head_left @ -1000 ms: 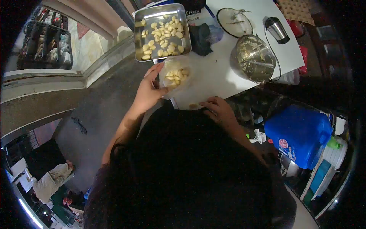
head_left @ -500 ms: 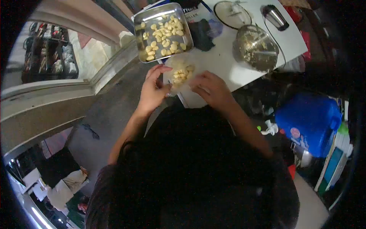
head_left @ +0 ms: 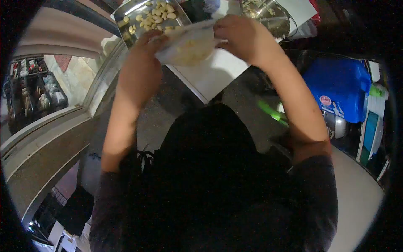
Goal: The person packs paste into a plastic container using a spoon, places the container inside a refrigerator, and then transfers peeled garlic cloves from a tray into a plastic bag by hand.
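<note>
A clear plastic bag (head_left: 189,49) with pale yellow pieces inside, which look like peeled garlic cloves, is stretched above the near end of the white table (head_left: 212,77). My left hand (head_left: 142,63) is closed on the bag's left side. At the other side my right hand (head_left: 241,38) pinches the bag's upper right edge. Motion blurs both hands and the bag. Just beyond my left hand, a steel tray (head_left: 133,11) holds many loose pale cloves (head_left: 157,14).
A steel bowl (head_left: 277,23) with chopped-looking bits inside stands at the back right. Off the table to the right are a blue plastic container (head_left: 336,84) and a shelf edge. On the left, a window frame (head_left: 90,101) separates off black crates (head_left: 31,92).
Both hands have lifted the bag off the table and spread apart with it, tilting it sideways. My right hand now grips its edge. The camera view has shifted, so the tray and bowl appear higher.
</note>
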{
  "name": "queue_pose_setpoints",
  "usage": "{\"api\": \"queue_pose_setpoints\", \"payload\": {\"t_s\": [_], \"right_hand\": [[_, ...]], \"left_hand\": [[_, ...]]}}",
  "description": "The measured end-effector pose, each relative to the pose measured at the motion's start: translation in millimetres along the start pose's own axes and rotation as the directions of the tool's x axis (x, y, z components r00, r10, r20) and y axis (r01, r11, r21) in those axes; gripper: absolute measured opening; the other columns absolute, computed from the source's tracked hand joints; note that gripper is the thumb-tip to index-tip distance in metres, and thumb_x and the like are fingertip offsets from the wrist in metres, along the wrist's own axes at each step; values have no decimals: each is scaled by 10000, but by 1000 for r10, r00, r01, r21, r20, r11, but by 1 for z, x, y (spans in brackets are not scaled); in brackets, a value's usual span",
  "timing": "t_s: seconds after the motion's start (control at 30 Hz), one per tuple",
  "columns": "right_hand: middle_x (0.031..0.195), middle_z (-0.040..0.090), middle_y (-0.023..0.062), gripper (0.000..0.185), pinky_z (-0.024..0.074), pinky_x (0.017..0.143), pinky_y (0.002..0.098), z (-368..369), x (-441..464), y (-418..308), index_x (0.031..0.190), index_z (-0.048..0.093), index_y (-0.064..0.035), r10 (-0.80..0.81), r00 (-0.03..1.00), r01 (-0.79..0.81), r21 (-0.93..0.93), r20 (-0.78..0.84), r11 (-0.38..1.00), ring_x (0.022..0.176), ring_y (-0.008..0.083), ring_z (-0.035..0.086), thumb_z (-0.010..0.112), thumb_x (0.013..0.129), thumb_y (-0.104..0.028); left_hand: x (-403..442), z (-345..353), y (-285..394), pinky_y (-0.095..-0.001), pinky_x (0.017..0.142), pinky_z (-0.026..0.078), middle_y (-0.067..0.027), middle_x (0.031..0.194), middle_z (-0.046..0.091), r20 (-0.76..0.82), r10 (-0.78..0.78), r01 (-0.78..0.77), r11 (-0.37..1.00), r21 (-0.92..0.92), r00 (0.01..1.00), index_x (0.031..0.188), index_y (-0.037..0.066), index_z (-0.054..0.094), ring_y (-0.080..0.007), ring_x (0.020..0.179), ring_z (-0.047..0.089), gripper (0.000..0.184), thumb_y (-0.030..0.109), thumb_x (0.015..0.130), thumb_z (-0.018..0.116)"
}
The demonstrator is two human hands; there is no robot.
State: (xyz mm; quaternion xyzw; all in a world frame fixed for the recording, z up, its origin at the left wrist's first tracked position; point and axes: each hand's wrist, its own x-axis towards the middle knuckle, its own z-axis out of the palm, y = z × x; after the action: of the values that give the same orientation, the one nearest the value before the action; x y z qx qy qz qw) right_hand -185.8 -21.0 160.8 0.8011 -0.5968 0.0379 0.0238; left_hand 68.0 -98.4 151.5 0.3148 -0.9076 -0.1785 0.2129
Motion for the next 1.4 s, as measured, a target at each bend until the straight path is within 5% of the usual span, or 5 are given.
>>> {"api": "queue_pose_setpoints", "payload": {"t_s": [0.4,0.6,0.77,0.97,1.4], "right_hand": [[915,637,93,173,526,737,353,-2,-86,20,924,683,-86,256,649,-8,329,-717,944,899,258,638,736,760,-87],[897,636,25,87,457,748,270,232,-218,32,942,654,-20,956,228,-130,967,-186,219,816,115,557,664,856,-14],[931,662,54,143,483,768,297,490,-310,-4,1018,654,-57,868,410,-194,957,279,-216,861,164,606,621,883,-89],[1027,679,115,283,517,821,395,687,-325,13,1129,639,-95,809,510,-821,446,293,357,943,298,652,619,862,-189],[1158,658,160,348,515,914,452,917,-270,195,1124,678,-70,828,333,-933,30,450,359,1066,327,639,567,849,-253]], "left_hand": [[-10,41,51,-316,777,505,-172,1394,427,-373,-182,71,954,-293,910,1230,55,609,-249,927,618,403,43,828,595],[-61,154,51,-479,1108,259,-166,1552,149,-605,-305,89,929,-360,735,1504,44,170,-315,1400,252,701,199,942,559],[-76,232,50,-484,1133,209,-159,1566,132,-572,-350,168,923,-347,742,1521,58,98,-313,1430,181,857,188,851,617],[-91,240,32,-492,1182,76,-201,1570,176,-572,-283,155,952,-263,770,1534,48,110,-324,1462,158,909,-105,700,439],[-135,290,-23,-491,1096,193,-229,1412,249,-787,129,-356,927,-121,604,1467,-29,207,-370,1301,275,735,10,792,497]]}}
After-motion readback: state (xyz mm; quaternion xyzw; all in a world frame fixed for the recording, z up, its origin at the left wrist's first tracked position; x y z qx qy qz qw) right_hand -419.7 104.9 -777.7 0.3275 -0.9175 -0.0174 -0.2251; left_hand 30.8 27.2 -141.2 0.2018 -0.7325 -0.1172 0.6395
